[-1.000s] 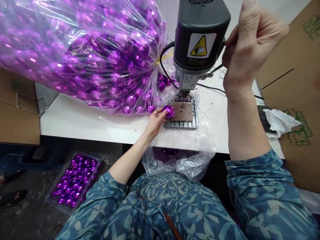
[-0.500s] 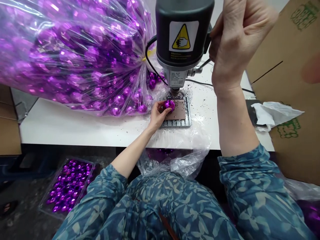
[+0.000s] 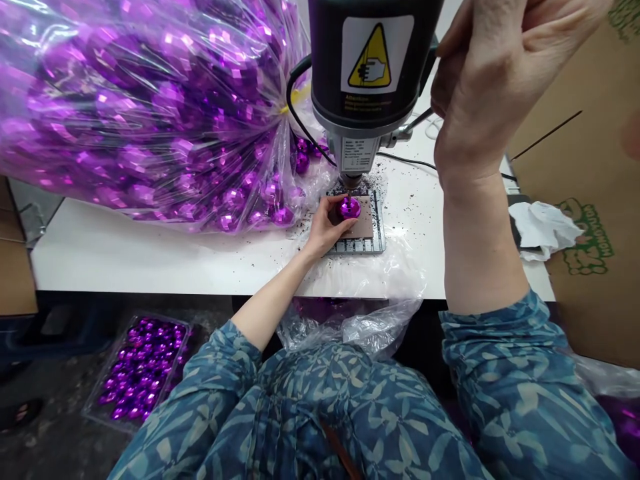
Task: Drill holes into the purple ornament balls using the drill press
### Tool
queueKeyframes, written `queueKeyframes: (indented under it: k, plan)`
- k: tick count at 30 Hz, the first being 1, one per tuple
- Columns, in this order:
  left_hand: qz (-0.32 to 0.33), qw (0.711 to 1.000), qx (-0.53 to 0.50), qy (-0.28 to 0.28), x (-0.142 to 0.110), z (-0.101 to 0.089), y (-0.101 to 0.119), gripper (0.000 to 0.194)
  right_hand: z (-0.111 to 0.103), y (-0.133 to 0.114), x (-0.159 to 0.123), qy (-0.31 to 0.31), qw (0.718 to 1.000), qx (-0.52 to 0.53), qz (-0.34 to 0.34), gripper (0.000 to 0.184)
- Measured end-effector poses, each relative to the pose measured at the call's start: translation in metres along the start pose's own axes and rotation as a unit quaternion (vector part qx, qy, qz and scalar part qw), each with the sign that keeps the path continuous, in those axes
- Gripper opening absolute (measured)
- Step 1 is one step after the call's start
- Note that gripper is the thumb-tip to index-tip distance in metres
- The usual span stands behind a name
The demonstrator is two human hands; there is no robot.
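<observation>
Thumb and fingers of my left hand (image 3: 329, 225) are closed around a shiny purple faceted ball (image 3: 349, 208). The ball sits on a brown board (image 3: 364, 230) that lies on the grey slotted base (image 3: 379, 248) of a small drill press (image 3: 373, 113). The drill's chuck (image 3: 351, 181) is right above the ball, and its bit appears to reach the ball's top. High on the right, my right hand (image 3: 485, 87) is wrapped around the drill press's lever (image 3: 420, 119); the gripped end is hidden by the fingers.
A big clear bag of purple balls (image 3: 175, 127) fills the back left. Crumpled plastic (image 3: 370, 327) hangs over the table's front edge. A tray of purple balls (image 3: 135, 373) stands low at left. At right are white crumpled paper (image 3: 545, 230) and a cardboard box (image 3: 575, 173). Dark shavings surround the base.
My left hand has moved right, bringing the ball from the board's left edge to beneath the drill bit. My right hand has stayed on the lever. The view has shifted slightly.
</observation>
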State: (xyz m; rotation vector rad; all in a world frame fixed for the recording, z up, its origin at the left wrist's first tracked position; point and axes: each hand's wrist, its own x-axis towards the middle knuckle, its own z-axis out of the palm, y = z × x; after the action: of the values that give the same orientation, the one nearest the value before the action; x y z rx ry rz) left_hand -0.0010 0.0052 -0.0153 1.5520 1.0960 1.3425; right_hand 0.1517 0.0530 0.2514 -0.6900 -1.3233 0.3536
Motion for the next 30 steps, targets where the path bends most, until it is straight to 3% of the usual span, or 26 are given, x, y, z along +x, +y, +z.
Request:
queueKeyframes:
  k: [10,16,19,22,28,30]
  plan:
    - [0.035,0.998,0.033,-0.039,0.001,-0.007,0.003,0.067,0.002,-0.007,0.001,0.011,0.997,-0.035,0.069,0.057]
    - [0.029,0.998,0.025,-0.049,0.0,-0.006,-0.002,0.069,-0.005,-0.003,-0.017,0.011,0.999,-0.029,-0.021,0.072]
    - [0.034,0.998,0.019,-0.046,0.0,-0.006,-0.005,0.068,-0.01,-0.004,-0.032,0.028,0.999,-0.008,-0.032,0.073]
    - [0.029,0.999,0.015,-0.04,0.0,-0.006,-0.006,0.069,-0.015,0.0,-0.046,0.038,0.998,0.0,-0.048,0.062]
    - [0.032,0.999,0.017,-0.033,0.0,-0.005,-0.007,0.068,-0.019,0.023,-0.063,0.058,0.986,0.062,-0.142,0.038]
    - [0.024,0.999,0.021,-0.031,0.0,-0.005,-0.007,0.067,-0.019,0.028,-0.065,0.062,0.985,0.078,-0.141,0.028]
